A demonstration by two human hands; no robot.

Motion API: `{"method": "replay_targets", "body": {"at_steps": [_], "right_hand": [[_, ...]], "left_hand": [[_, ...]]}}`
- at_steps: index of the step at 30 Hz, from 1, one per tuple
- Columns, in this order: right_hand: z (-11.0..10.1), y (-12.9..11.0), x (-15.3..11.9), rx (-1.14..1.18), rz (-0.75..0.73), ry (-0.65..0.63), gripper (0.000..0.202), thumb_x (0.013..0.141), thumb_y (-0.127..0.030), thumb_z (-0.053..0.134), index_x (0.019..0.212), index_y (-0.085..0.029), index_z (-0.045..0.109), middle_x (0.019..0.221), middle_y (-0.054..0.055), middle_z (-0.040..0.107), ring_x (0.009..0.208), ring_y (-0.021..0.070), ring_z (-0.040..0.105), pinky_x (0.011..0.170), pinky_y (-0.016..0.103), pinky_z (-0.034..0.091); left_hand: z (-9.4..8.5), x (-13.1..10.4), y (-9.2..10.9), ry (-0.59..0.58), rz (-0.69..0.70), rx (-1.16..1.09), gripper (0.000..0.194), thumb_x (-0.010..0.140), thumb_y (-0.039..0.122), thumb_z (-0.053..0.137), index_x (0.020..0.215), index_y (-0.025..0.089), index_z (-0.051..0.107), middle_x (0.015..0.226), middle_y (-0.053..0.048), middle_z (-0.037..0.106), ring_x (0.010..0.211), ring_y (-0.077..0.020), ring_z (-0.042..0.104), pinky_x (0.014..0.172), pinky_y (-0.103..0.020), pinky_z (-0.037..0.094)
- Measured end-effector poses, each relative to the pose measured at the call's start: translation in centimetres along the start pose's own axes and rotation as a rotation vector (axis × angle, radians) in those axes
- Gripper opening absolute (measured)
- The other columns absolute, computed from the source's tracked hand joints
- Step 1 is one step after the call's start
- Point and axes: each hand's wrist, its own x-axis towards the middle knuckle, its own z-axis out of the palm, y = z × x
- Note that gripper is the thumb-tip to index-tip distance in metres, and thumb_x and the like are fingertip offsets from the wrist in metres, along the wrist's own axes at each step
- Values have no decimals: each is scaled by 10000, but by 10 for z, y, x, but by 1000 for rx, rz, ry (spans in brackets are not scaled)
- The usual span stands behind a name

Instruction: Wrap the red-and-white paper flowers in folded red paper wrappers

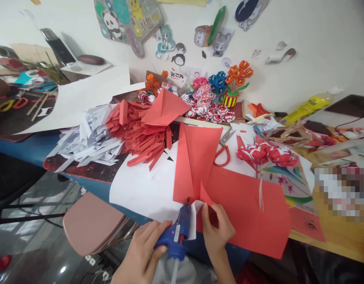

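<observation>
My left hand (144,250) is closed round the handle of a blue hot glue gun (182,227), a glue stick trailing from its back end. The nozzle points away from me and meets the near edge of a folded red paper sheet (196,157). With thumb and fingers my right hand (217,227) pinches a raised corner of red paper, just right of the nozzle. A strip of white paper (193,221) shows between the gun and that hand. Under them lie a white sheet (137,193) and a larger red sheet (249,209).
Beyond the sheets are piles of folded white strips (90,138) and red strips (134,130). Orange-handled scissors (223,152) lie right of the folded sheet. Red-and-white paper flowers (267,154) sit further right. A yellow bottle (308,106) leans near the wall, and a pink stool (91,225) stands lower left.
</observation>
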Motion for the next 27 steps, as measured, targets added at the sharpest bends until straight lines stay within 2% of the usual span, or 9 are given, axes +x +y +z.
{"method": "replay_targets", "body": {"at_steps": [5,15,21,27], "right_hand": [[0,0,0,-10,-18,14,63,872,-108,666,909,-155,644,743,12,651,636,115,606,640,219,505],[2,3,-3,-30,-41,33,74,866,-113,676,927,-147,651,753,22,662,647,118,612,647,214,511],[1,2,-2,-26,-32,20,40,883,-115,654,906,-147,648,732,18,655,626,115,605,641,216,510],[2,4,-3,-67,-49,51,8,894,-134,649,901,-137,645,739,39,669,642,128,635,655,222,524]], "left_hand": [[-1,4,2,-7,22,12,441,995,330,407,1417,204,435,1085,-110,682,916,-224,674,812,-325,552],[1,-1,5,-7,-47,-54,448,992,316,408,1427,215,437,1110,-111,681,944,-223,678,799,-315,556],[13,-8,-3,49,-65,54,435,997,359,407,1408,226,461,1244,-119,662,1133,-260,639,926,-357,531],[19,-12,-9,102,-60,112,427,1002,371,395,1405,242,454,1229,-93,682,1167,-250,634,926,-335,538]]}}
